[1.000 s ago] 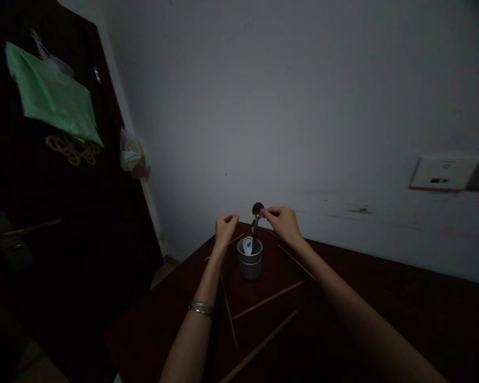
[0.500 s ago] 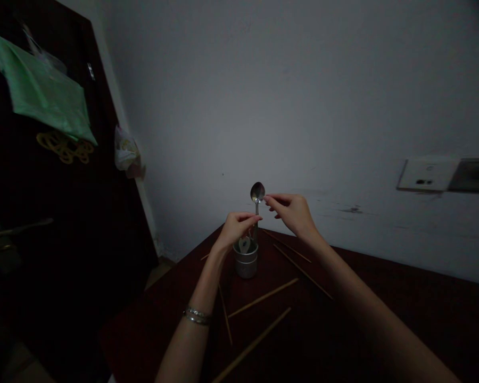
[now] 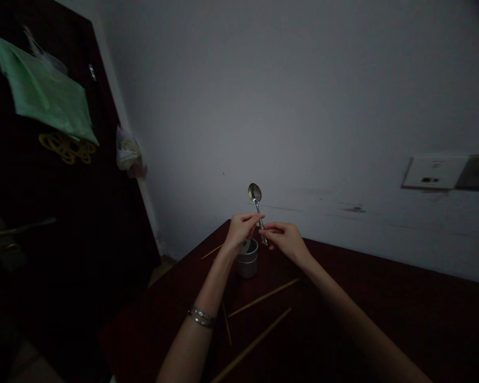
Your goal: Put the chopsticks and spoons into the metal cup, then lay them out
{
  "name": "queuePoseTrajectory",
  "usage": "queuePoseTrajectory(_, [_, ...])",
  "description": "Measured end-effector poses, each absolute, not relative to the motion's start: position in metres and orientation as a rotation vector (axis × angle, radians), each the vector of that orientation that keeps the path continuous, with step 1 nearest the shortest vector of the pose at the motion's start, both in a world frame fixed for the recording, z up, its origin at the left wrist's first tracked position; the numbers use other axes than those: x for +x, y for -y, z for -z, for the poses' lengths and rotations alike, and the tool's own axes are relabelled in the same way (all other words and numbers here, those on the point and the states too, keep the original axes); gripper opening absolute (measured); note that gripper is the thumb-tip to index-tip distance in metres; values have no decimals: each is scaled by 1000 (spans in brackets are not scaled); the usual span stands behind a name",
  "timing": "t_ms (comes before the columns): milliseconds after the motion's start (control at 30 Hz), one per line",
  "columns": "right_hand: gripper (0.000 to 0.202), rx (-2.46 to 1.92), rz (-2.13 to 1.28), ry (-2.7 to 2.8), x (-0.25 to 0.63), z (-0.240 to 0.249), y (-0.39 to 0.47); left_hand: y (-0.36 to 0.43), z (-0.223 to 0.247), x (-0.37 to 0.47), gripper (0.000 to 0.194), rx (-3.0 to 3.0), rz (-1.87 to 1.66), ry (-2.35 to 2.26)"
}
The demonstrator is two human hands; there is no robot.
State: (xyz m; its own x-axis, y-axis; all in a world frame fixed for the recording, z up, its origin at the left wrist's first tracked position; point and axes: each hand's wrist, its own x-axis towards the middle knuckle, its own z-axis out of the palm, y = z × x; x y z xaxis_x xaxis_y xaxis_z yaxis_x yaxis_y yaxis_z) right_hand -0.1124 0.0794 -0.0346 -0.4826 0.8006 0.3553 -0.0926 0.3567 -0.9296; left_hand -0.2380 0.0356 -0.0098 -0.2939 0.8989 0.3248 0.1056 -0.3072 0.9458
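Note:
A metal spoon [image 3: 254, 192] is held up with its bowl at the top, tilted slightly. My left hand [image 3: 242, 230] pinches the middle of its handle. Lower down, near the handle's end, the fingers of my right hand [image 3: 284, 239] are closed on the spoon too. Below my left hand a grey metal cup [image 3: 247, 266] stands on the dark red table [image 3: 163, 303], with a pale object [image 3: 245, 246] inside, partly hidden by the hand.
Several thin wooden sticks lie on the table, one [image 3: 263, 298] in front of the cup and a longer one [image 3: 252, 346] nearer. Behind stands a grey wall with a socket [image 3: 435, 173]. A dark door with green cloth [image 3: 48, 93] is at the left.
My right hand has moved down from beside the spoon's bowl to the lower handle and taken hold there. The spoon has tilted left and its handle end is now clear of the cup.

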Motion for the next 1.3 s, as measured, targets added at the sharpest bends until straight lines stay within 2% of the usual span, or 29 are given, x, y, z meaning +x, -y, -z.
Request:
queuePoseTrajectory(133, [29,-676,-1442,1533,-105,47,-96,-35,8,-250,40,1387,-1594,-1299])
queuePoseTrajectory(233, [23,-835,-1423,1451,-98,58,-113,-33,6,-268,38,1343,-1647,-1329])
queuePoseTrajectory(433, [7,-1158,-1333,1755,-107,104,-151,-38,18,-304,35,1191,-1791,-1486])
queuePoseTrajectory(600, [9,-1239,-1223,1962,-129,140,-156,-50,38,-317,33,1173,-1748,-1619])
queuePoseTrajectory(800, [10,-1243,-1132,2081,-137,147,-145,-55,47,-319,28,1212,-1629,-1655])
queuePoseTrajectory(967, [15,-1288,-963,2190,-134,147,-142,-59,50,-317,23,1227,-1555,-1664])
queuePoseTrajectory(1167, [18,-1168,-524,2389,-131,153,-144,-62,54,-313,19,1285,-1579,-1649])
queuePoseTrajectory(1300, [22,-1148,-370,2463,-131,152,-138,-64,58,-314,19,1292,-1569,-1637])
